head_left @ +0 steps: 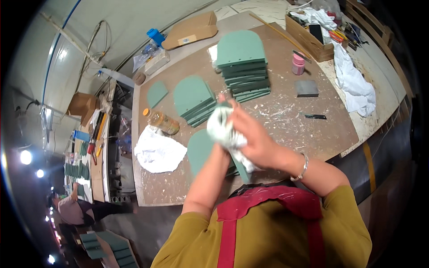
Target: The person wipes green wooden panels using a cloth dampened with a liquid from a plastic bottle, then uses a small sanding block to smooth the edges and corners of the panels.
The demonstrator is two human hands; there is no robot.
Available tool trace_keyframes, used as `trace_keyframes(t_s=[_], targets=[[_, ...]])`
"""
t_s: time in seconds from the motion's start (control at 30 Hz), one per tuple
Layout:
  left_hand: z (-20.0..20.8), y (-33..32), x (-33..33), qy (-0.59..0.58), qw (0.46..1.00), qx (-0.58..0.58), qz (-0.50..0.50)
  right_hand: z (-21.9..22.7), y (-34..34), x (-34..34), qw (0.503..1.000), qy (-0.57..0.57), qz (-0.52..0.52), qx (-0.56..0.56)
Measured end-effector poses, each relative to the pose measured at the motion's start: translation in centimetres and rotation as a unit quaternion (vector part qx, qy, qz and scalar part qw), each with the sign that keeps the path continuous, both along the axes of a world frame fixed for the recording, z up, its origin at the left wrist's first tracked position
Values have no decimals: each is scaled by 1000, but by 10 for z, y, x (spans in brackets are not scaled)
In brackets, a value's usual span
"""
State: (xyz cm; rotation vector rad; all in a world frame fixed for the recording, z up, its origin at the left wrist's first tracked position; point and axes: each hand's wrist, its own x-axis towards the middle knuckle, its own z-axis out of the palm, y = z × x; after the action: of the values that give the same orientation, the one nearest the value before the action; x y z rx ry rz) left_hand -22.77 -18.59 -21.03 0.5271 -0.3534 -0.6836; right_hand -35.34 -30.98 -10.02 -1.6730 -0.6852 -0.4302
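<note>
A green panel (pixel 241 168) is held tilted almost edge-on in front of my chest. My right hand (pixel 254 136) presses a bunched white cloth (pixel 220 125) against it, fingers curled over the cloth. My left hand (pixel 219 149) grips the panel from the other side; cloth and panel hide most of its fingers. Just under my left forearm lies a stack of rounded green panels (pixel 199 149). Beyond it are another low stack (pixel 193 93) and a taller stack (pixel 241 47). A second white cloth (pixel 158 149) lies left of my left arm, beside a yellowish bottle (pixel 163 123) with an orange cap.
A single green piece (pixel 157 93) lies at far left. On the right are a pink jar (pixel 298 64), a dark grey block (pixel 306 88) and a black blade-like tool (pixel 315 116). A wooden box (pixel 308 38) holds tools. Another person (pixel 71 210) works at a bench leftward.
</note>
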Motion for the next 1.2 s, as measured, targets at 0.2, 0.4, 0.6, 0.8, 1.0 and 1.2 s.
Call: trace_keyframes(t_s=[0.2,0.4,0.6,0.8,1.0,1.2], targets=[[64,40,13,95,988,-105,54,-12,-24,-35,931,144,309,-133],[100,55,4,127,984,-118,51,-49,-80,-47,910,387,53,141],[83,98,33,99,985,-142,16,-78,-77,-53,832,489,-52,258],[98,91,33,43,990,-123,52,-64,-52,-25,865,479,23,147],[107,148,74,-4,991,-122,46,-55,-24,-1,906,407,73,93],[122,149,118,-119,954,-268,-65,-66,-21,19,803,553,68,212]])
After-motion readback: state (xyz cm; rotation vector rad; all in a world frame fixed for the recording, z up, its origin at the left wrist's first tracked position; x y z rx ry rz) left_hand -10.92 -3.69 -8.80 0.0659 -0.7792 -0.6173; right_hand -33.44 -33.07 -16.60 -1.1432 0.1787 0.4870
